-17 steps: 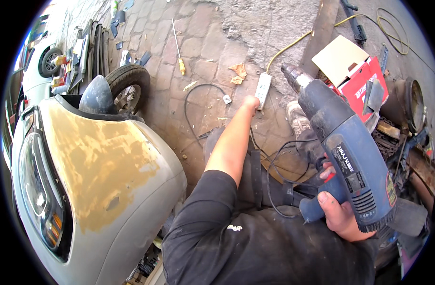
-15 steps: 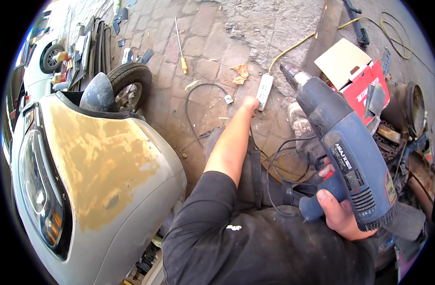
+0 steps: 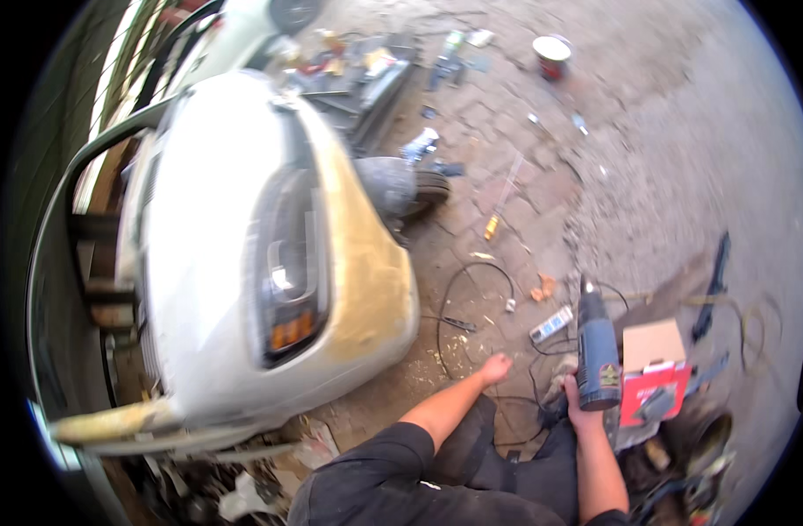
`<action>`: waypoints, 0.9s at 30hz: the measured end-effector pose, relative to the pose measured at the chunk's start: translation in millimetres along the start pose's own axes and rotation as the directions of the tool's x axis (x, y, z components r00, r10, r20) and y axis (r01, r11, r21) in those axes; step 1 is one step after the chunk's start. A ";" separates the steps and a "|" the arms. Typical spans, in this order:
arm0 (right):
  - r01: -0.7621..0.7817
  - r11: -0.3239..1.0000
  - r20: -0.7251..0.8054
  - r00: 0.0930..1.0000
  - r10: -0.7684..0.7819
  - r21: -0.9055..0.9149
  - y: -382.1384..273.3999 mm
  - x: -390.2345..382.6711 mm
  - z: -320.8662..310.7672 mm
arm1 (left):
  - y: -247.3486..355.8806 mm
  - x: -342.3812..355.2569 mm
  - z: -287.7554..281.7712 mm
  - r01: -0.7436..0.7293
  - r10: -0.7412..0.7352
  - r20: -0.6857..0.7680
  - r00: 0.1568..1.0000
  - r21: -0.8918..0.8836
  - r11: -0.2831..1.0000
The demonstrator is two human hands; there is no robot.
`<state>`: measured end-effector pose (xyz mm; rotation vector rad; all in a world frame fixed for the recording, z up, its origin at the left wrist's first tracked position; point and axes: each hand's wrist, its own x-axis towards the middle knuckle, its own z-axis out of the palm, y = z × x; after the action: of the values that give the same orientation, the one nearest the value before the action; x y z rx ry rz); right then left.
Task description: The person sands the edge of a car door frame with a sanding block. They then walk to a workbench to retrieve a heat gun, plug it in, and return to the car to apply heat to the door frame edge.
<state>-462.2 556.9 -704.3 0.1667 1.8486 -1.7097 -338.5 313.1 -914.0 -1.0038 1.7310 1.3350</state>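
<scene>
Now our left hand [image 3: 498, 368] has left the power strip [image 3: 552, 324], so the strip lies free on the ground [image 3: 682, 158]; its fingers are too blurred to tell if they close. Apart from it, our right hand [image 3: 582, 414] grips the heat gun [image 3: 599, 351], nozzle pointing away, beside an open red box [image 3: 640, 386]. Farther off stands a bucket [image 3: 552, 53]. We cannot make out either container's contents.
</scene>
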 end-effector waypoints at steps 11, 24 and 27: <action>0.815 0.240 0.779 0.577 -0.245 -0.527 -200.8 -119.8 22.1 | 90.3 -450.8 -114.5 0.112 -0.134 -0.295 0.946 -0.092 0.989; 0.875 0.480 0.989 0.001 -0.148 0.071 -473.3 -250.7 145.1 | 71.1 -723.3 -220.3 -0.516 0.049 -0.999 -0.004 0.044 0.856; 0.845 0.534 0.979 0.098 -0.179 0.013 -504.3 -293.2 193.3 | 71.0 -785.1 -262.8 -0.377 0.205 -0.922 -0.330 0.327 0.867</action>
<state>-401.4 384.6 -117.6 -1.7225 1.3388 -0.9700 -79.3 186.0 -134.9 -2.2129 3.4152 0.5776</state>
